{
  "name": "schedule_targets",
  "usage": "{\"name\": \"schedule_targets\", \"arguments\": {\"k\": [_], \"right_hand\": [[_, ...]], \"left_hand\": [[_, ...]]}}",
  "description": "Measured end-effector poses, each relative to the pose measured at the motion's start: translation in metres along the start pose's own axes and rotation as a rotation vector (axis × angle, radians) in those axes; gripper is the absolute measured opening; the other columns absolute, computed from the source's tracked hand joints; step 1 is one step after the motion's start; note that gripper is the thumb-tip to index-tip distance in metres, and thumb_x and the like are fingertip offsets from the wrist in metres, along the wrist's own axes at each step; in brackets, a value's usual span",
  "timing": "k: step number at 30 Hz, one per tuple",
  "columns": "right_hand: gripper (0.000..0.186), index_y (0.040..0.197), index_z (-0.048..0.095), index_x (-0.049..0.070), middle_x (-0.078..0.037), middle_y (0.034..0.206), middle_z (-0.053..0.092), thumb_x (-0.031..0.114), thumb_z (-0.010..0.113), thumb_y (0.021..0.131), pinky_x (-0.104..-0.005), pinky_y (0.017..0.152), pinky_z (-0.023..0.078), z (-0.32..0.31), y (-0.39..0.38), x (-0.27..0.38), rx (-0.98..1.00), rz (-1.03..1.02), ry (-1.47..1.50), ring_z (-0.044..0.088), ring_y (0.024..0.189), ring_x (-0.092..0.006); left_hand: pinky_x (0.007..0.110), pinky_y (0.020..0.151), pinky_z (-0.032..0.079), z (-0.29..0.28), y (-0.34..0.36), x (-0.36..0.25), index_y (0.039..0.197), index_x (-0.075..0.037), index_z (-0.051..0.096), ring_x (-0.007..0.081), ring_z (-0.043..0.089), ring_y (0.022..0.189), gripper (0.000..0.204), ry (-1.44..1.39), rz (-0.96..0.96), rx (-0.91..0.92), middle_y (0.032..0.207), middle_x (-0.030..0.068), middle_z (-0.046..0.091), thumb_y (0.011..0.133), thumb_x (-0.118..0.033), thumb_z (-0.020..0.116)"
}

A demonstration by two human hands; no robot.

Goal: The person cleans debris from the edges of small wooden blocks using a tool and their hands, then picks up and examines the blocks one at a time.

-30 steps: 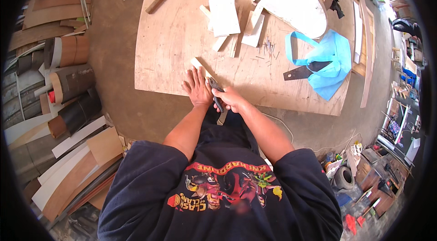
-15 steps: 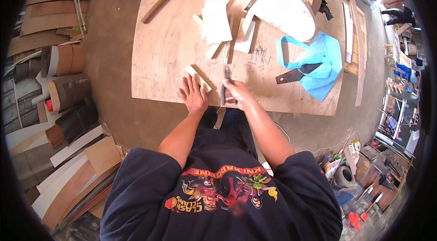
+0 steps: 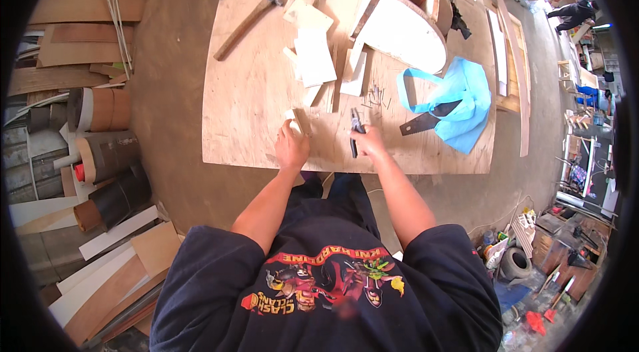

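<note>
Near the front edge of the wooden tabletop [image 3: 253, 132], my left hand [image 3: 291, 150] is closed round a small pale wood block [image 3: 297, 123]. The block's far end shows past my fingers. To its right, my right hand [image 3: 368, 143] grips dark-handled pliers [image 3: 355, 119], jaws pointing away from me. Several loose nails [image 3: 377, 95] lie just beyond the pliers. White board pieces [image 3: 315, 58] and narrow wood strips lie past the block.
A hammer [image 3: 250, 24] lies at the far left of the tabletop. On the right, a light-blue bag [image 3: 467, 112] partly covers a saw blade [image 3: 419, 124]. Behind stands a wooden piece with a white curved panel [image 3: 406, 36]. Another person [image 3: 574, 14] is at the far right.
My left hand has gone from lying spread against the wood block to closing round it, and the block has turned. My right hand has moved right with the pliers. The view has shifted slightly.
</note>
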State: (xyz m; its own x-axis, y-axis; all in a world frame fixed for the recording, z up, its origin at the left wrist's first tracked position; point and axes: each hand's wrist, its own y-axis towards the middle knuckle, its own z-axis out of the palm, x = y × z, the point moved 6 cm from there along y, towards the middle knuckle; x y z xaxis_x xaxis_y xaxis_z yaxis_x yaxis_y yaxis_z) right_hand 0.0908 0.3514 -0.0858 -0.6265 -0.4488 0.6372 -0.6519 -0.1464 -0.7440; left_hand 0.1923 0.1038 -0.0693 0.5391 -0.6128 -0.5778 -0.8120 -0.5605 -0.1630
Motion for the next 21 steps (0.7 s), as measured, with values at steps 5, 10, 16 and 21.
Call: {"name": "schedule_targets", "arguments": {"k": [5, 10, 16, 21], "right_hand": [[0.028, 0.089, 0.071, -0.001, -0.018, 0.079, 0.071, 0.024, 0.08, 0.081, -0.043, 0.071, 0.051, 0.028, 0.003, -0.016, -0.098, -0.062, -0.258, 0.068, 0.075, -0.0295], [0.023, 0.088, 0.07, 0.001, -0.01, 0.073, 0.067, 0.021, 0.079, 0.085, -0.0401, 0.064, 0.048, 0.045, 0.008, -0.008, -0.199, -0.11, -0.242, 0.063, 0.068, -0.0214], [0.03, 0.101, 0.067, 0.003, -0.018, 0.094, 0.071, 0.027, 0.075, 0.085, -0.0483, 0.086, 0.052, 0.038, 0.005, 0.005, -0.438, -0.214, -0.374, 0.068, 0.094, -0.0375], [0.059, 0.132, 0.055, 0.006, -0.02, 0.124, 0.061, 0.034, 0.076, 0.085, -0.05, 0.099, 0.048, 0.042, -0.015, 0.064, -0.509, -0.27, -0.403, 0.057, 0.118, -0.0401]], "left_hand": [[0.047, 0.082, 0.053, -0.009, 0.002, 0.005, 0.141, -0.006, 0.041, 0.036, 0.067, 0.095, 0.07, -0.246, -0.108, 0.114, 0.111, 0.0187, 0.063, 0.082, -0.017, 0.076], [0.043, 0.079, 0.054, -0.014, 0.012, 0.016, 0.141, -0.005, 0.042, 0.0314, 0.068, 0.089, 0.07, -0.445, -0.158, 0.207, 0.103, 0.0167, 0.065, 0.081, -0.015, 0.077], [0.045, 0.085, 0.053, -0.021, 0.03, 0.018, 0.141, -0.006, 0.042, 0.0348, 0.066, 0.1, 0.07, -0.337, -0.101, 0.211, 0.112, 0.0185, 0.063, 0.082, -0.016, 0.078], [0.05, 0.092, 0.052, -0.026, 0.046, 0.019, 0.14, -0.01, 0.043, 0.0391, 0.061, 0.113, 0.066, -0.121, -0.085, 0.126, 0.131, 0.0208, 0.055, 0.085, -0.022, 0.076]]}}
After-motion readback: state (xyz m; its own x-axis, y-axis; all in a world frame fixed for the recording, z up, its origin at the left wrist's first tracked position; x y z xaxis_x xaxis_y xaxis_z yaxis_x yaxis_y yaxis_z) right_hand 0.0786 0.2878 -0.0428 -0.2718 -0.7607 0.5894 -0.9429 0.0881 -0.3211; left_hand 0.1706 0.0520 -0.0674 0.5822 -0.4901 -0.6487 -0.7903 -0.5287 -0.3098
